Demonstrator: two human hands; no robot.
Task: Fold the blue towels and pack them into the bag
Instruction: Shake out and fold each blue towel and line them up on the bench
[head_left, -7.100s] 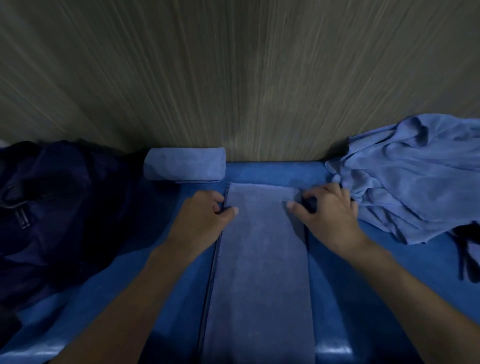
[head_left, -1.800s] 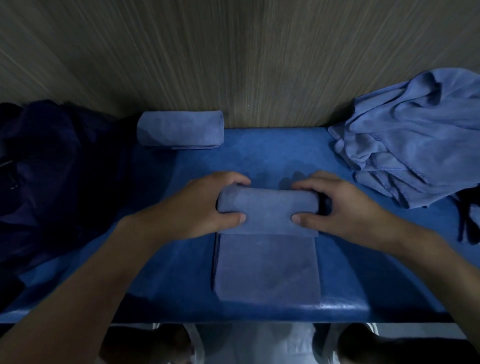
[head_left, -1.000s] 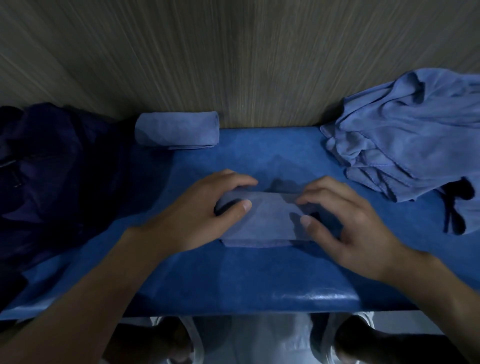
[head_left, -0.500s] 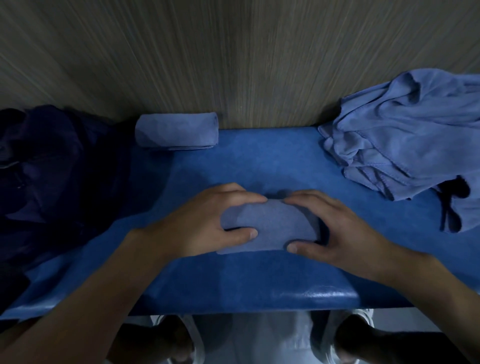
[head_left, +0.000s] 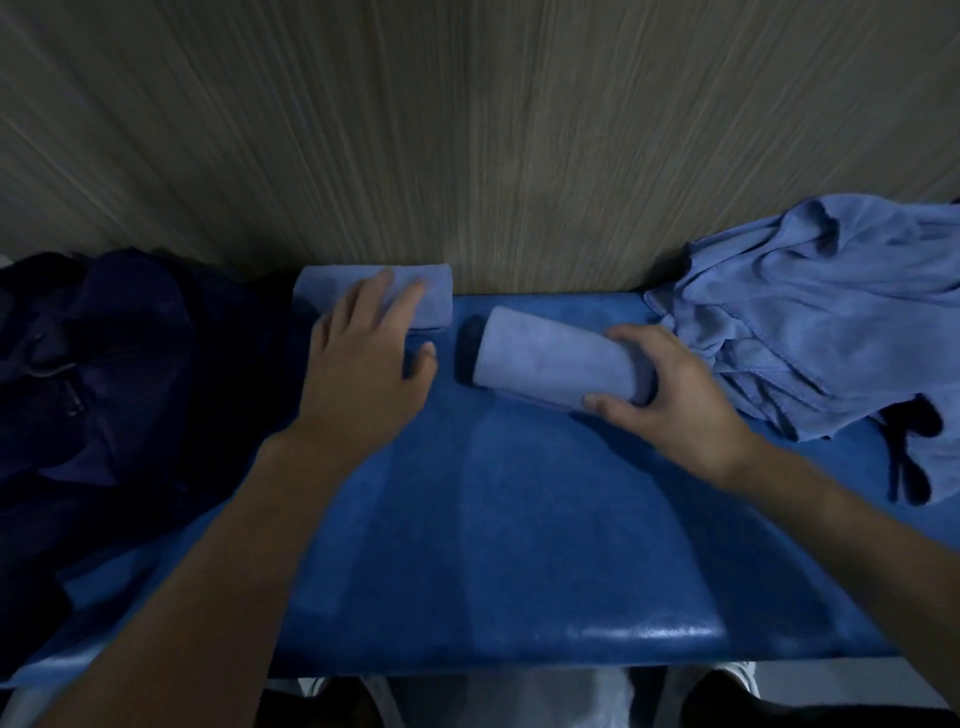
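The step in hand, as I judge it, is setting the freshly made rolled towel (head_left: 550, 364) beside the finished roll (head_left: 434, 291) that lies against the wood-grain wall (head_left: 467, 130) at about 11 o'clock on the blue padded bench (head_left: 493, 545). To do it well, the grip should wrap the roll's full girth so the loose outer flap cannot spring open. The roll should go down with that flap underneath, parallel to its neighbour and snug against it. A soft roll like this slackens easily, so a firm, even squeeze matters more than speed.

The right hand (head_left: 670, 395) clamps the right end of the rolled towel at about 1 o'clock: the thumb lies along the near side and the fingers (head_left: 631, 338) curl over the far side. The roll lies slanted, its free left end pointing toward the finished roll but apart from it.

The left hand (head_left: 363, 358) is spread, its fingers (head_left: 384, 296) straight and slightly apart, laid across the finished roll. They appear to rest on it and hold nothing.

The heap of unfolded towels (head_left: 810, 306) sits at 2 o'clock, and the dark navy bag (head_left: 114, 374) slumps at 9 o'clock.
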